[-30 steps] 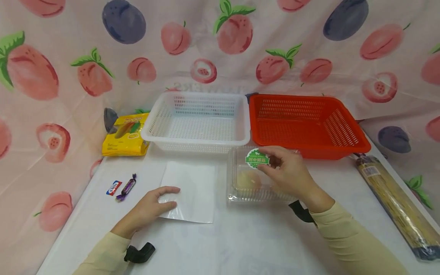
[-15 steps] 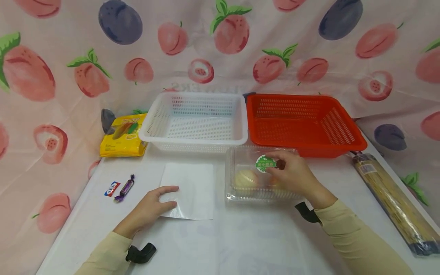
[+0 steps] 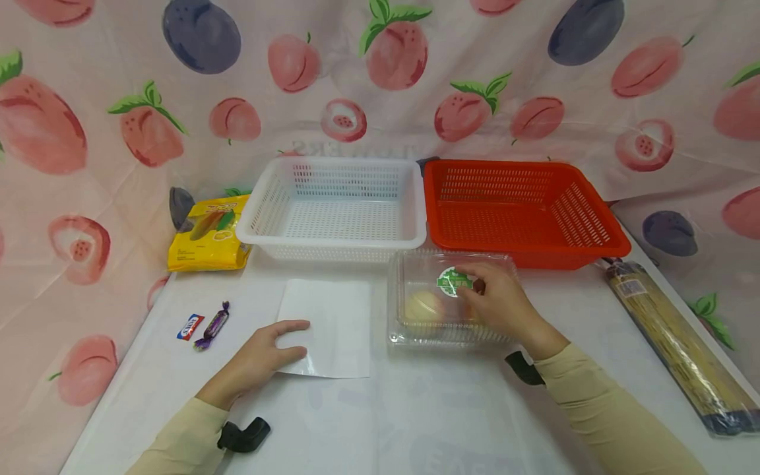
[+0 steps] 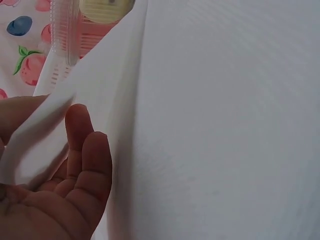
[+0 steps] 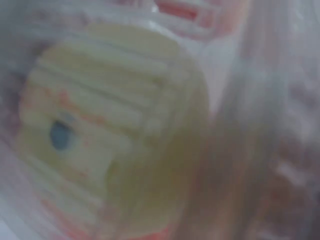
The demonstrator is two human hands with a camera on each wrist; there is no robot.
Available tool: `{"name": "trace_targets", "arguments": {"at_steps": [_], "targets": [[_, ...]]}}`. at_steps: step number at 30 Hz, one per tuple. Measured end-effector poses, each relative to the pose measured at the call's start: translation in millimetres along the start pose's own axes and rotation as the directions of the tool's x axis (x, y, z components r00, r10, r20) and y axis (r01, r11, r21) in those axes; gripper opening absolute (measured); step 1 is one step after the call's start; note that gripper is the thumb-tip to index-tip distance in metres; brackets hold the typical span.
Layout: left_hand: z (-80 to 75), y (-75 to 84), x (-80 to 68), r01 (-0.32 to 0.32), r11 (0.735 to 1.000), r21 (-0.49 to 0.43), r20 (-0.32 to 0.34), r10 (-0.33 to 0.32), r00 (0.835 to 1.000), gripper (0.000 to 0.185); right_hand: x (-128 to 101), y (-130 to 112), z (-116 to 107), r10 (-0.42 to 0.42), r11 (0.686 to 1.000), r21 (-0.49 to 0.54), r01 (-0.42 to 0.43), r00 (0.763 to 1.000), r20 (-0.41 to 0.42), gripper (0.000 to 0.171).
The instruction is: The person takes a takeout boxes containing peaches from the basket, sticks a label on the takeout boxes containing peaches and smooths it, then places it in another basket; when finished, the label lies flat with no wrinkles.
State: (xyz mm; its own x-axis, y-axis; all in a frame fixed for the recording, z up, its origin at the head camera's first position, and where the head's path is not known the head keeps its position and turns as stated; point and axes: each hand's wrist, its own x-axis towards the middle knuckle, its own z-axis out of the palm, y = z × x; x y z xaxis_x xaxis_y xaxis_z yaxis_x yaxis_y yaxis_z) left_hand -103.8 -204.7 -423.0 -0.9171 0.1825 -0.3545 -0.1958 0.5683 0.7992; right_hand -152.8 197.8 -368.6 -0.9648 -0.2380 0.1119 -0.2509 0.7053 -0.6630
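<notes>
A clear plastic clamshell box (image 3: 421,316) with a green sticker (image 3: 451,282) lies in front of the two baskets, with pale round pastries inside. My right hand (image 3: 477,291) lies on its lid, fingers curled at the sticker. The right wrist view is blurred and shows one pale yellow pastry (image 5: 100,130) through the plastic. My left hand (image 3: 285,343) pinches the near left corner of a white sheet (image 3: 332,316) flat on the table. In the left wrist view the sheet (image 4: 100,85) bends up over the fingers (image 4: 82,150).
A white basket (image 3: 332,239) and a red basket (image 3: 525,249) stand side by side at the back. A yellow snack bag (image 3: 208,234) is left of them. Two small wrapped candies (image 3: 204,324) lie at the left. A long noodle pack (image 3: 671,336) lies along the right edge.
The clear box has come down flat on the table and shifted a little toward the baskets, with my right hand on it. The left hand has stayed on the sheet.
</notes>
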Motion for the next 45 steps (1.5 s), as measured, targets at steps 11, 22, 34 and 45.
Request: {"name": "trace_targets", "arguments": {"at_steps": [11, 22, 34, 45], "targets": [[-0.6, 1.5, -1.9, 0.011, 1.000, 0.008, 0.012, -0.011, 1.000, 0.053, 3, 1, 3, -0.043, 0.997, -0.058, 0.044, 0.999, 0.009, 0.039], [-0.1, 4.2, -5.0, 0.031, 1.000, 0.000, 0.019, -0.031, 0.999, 0.054, 1, -1, 9, -0.137, 0.973, -0.190, 0.130, 0.990, -0.025, 0.042], [0.2, 2.2, -3.7, 0.029, 1.000, -0.001, 0.016, -0.029, 0.999, 0.055, 1, 2, 12, -0.192, 0.971, -0.154, 0.185, 0.981, -0.037, 0.036], [-0.1, 6.0, -2.7, 0.037, 0.999, -0.011, 0.002, -0.037, 0.999, 0.066, -2, 2, 8, -0.137, 0.989, -0.043, 0.141, 0.987, 0.084, 0.049]]}}
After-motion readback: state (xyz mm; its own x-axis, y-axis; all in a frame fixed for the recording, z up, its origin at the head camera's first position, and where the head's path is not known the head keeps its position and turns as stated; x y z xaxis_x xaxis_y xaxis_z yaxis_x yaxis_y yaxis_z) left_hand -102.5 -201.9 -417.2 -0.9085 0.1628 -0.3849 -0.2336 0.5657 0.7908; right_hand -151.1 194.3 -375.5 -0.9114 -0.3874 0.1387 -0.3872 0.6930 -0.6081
